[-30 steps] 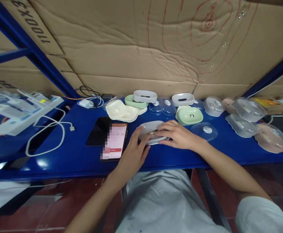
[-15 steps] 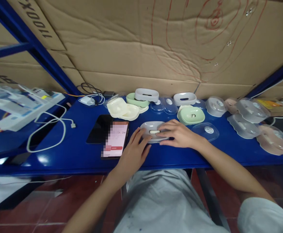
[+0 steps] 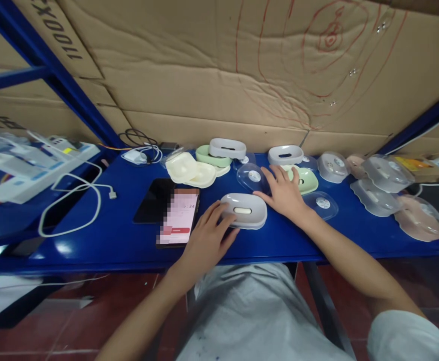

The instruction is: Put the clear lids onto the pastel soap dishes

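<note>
A light grey soap dish (image 3: pixel 255 206) with a white bar-shaped insert in its middle sits on the blue table in front of me. My left hand (image 3: pixel 214 225) holds its left end, fingers over the rim and thumb at the near side. Just beyond the dish lies a clear plastic lid (image 3: pixel 250 176) bearing a round label. My right hand (image 3: pixel 284 189) grips the lid's right edge between thumb and fingers, the other fingers spread. Behind that hand, partly covered, is a light green soap dish (image 3: pixel 309 181).
At the back stand a grey dish (image 3: pixel 227 148), another grey dish (image 3: pixel 285 154) and cream pieces (image 3: pixel 184 168). Lidded dishes (image 3: pixel 377 195) crowd the right side. A lit phone (image 3: pixel 184 215) lies left, near a white cable (image 3: pixel 99 200) and power strip (image 3: pixel 42 173).
My right hand has left the grey dish and moved up to the clear lid, which has shifted nearer. The dish sits slightly nearer and further right, its left end still in my left hand.
</note>
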A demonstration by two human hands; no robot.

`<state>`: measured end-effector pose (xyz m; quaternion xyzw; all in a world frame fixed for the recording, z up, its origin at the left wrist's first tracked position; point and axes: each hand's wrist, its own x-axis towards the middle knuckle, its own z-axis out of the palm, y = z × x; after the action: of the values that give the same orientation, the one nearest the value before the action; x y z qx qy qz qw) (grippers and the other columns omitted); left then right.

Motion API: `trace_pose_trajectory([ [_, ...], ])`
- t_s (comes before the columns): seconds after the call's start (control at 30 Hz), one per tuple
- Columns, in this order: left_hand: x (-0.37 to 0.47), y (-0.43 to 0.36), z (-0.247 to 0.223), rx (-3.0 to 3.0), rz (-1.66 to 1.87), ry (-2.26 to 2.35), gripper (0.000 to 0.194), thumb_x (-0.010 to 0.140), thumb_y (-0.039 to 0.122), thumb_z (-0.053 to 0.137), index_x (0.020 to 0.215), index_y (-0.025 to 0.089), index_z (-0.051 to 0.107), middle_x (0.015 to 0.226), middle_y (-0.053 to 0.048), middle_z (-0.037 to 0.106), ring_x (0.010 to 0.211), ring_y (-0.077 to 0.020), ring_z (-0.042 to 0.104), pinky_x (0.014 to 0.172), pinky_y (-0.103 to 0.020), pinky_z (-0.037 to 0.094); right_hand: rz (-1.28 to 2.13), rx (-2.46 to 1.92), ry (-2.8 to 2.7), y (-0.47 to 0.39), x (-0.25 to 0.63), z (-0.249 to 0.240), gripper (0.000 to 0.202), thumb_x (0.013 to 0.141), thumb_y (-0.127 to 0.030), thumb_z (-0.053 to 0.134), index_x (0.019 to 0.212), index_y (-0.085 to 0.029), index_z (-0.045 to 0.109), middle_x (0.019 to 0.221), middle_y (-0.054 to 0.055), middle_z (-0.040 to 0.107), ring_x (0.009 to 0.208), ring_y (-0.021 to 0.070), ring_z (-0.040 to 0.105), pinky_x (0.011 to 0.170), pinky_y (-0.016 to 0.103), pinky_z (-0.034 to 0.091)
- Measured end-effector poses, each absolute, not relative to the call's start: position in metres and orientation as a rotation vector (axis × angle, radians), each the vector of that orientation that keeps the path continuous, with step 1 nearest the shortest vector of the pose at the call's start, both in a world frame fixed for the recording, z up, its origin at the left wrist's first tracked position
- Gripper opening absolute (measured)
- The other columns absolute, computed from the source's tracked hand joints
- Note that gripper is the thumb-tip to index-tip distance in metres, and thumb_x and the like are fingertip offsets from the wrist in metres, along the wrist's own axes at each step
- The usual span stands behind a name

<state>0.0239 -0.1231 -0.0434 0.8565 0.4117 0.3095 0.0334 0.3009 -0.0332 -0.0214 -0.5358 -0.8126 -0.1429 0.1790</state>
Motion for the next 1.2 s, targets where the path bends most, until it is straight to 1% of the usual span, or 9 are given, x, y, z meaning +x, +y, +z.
trace_pose_trajectory([
  [0.13, 0.024, -0.125, -0.040, 2.625, 1.028, 1.263, 0.013, 0.103, 0.030, 0.068, 0.111, 0.021, 0.067, 0.134, -0.015, 0.064, 0.138, -0.0365, 0.059, 0.111, -0.056, 0.057, -0.332, -1.488, -2.395, -0.037, 0.300, -0.024, 0.060, 0.108, -0.054, 0.050, 0.154, -0.015, 0.051, 0.157, 0.027, 0.057, 0.141, 0.0440, 0.058, 0.124, 0.079, 0.014],
  [0.27, 0.024, -0.127, -0.041, 2.586, 1.068, 1.237, 0.012, 0.101, 0.027, 0.069, 0.110, 0.020, 0.065, 0.146, -0.017, 0.057, 0.140, -0.0365, 0.058, 0.112, -0.055, 0.057, -0.221, -1.422, -2.432, -0.035, 0.301, -0.019, 0.062, 0.105, -0.059, 0.056, 0.149, -0.015, 0.056, 0.154, 0.027, 0.060, 0.139, 0.0428, 0.061, 0.125, 0.077, 0.018],
  [0.37, 0.025, -0.127, -0.042, 2.553, 1.089, 1.272, 0.017, 0.102, 0.028, 0.069, 0.116, 0.020, 0.063, 0.146, -0.018, 0.056, 0.139, -0.0359, 0.059, 0.113, -0.054, 0.056, -0.082, -1.350, -2.346, -0.038, 0.304, -0.005, 0.056, 0.104, -0.058, 0.060, 0.143, -0.017, 0.062, 0.148, 0.021, 0.067, 0.135, 0.0379, 0.066, 0.125, 0.065, 0.034],
  [0.5, 0.027, -0.128, -0.043, 2.482, 1.126, 1.380, 0.050, 0.102, 0.039, 0.072, 0.144, 0.021, 0.051, 0.151, -0.021, 0.053, 0.140, -0.0373, 0.059, 0.112, -0.056, 0.057, 0.146, -1.153, -2.372, -0.047, 0.307, 0.011, 0.056, 0.105, -0.058, 0.061, 0.148, -0.023, 0.061, 0.147, 0.014, 0.069, 0.132, 0.0311, 0.069, 0.112, 0.048, 0.053],
  [0.6, 0.028, -0.129, -0.046, 2.459, 1.148, 1.440, 0.068, 0.102, 0.045, 0.071, 0.158, 0.025, 0.038, 0.163, -0.023, 0.043, 0.140, -0.0368, 0.061, 0.112, -0.056, 0.057, 0.176, -1.001, -2.568, -0.055, 0.305, 0.014, 0.059, 0.103, -0.058, 0.065, 0.151, -0.025, 0.061, 0.151, 0.015, 0.066, 0.134, 0.0333, 0.067, 0.113, 0.051, 0.053],
  [0.73, 0.028, -0.128, -0.052, 2.446, 1.115, 1.490, 0.067, 0.103, 0.049, 0.069, 0.159, 0.027, 0.041, 0.166, -0.023, 0.042, 0.134, -0.0368, 0.066, 0.111, -0.057, 0.058, 0.128, -0.976, -2.665, -0.067, 0.298, 0.015, 0.060, 0.099, -0.056, 0.071, 0.153, -0.031, 0.062, 0.156, 0.014, 0.061, 0.129, 0.0341, 0.069, 0.110, 0.054, 0.055],
  [0.87, 0.026, -0.126, -0.057, 2.424, 1.078, 1.491, 0.067, 0.103, 0.049, 0.069, 0.159, 0.025, 0.042, 0.167, -0.024, 0.043, 0.146, -0.0406, 0.057, 0.112, -0.058, 0.058, 0.057, -0.968, -2.692, -0.074, 0.294, 0.016, 0.065, 0.098, -0.056, 0.073, 0.158, -0.036, 0.057, 0.159, 0.013, 0.058, 0.132, 0.0364, 0.066, 0.109, 0.057, 0.057],
  [1.0, 0.025, -0.126, -0.057, 2.419, 1.063, 1.469, 0.070, 0.104, 0.047, 0.068, 0.162, 0.024, 0.037, 0.167, -0.024, 0.046, 0.152, -0.0401, 0.052, 0.113, -0.057, 0.057, 0.066, -0.959, -2.704, -0.075, 0.294, 0.009, 0.073, 0.098, -0.058, 0.073, 0.162, -0.030, 0.052, 0.166, 0.017, 0.051, 0.142, 0.0369, 0.062, 0.113, 0.055, 0.057],
  [1.2, 0.026, -0.126, -0.056, 2.421, 1.036, 1.457, 0.072, 0.105, 0.044, 0.067, 0.166, 0.025, 0.032, 0.170, -0.024, 0.042, 0.154, -0.0403, 0.049, 0.113, -0.056, 0.057, -0.137, -0.901, -2.728, -0.074, 0.297, -0.002, 0.085, 0.093, -0.062, 0.077, 0.163, -0.022, 0.049, 0.165, 0.022, 0.048, 0.141, 0.0383, 0.063, 0.111, 0.054, 0.060],
])
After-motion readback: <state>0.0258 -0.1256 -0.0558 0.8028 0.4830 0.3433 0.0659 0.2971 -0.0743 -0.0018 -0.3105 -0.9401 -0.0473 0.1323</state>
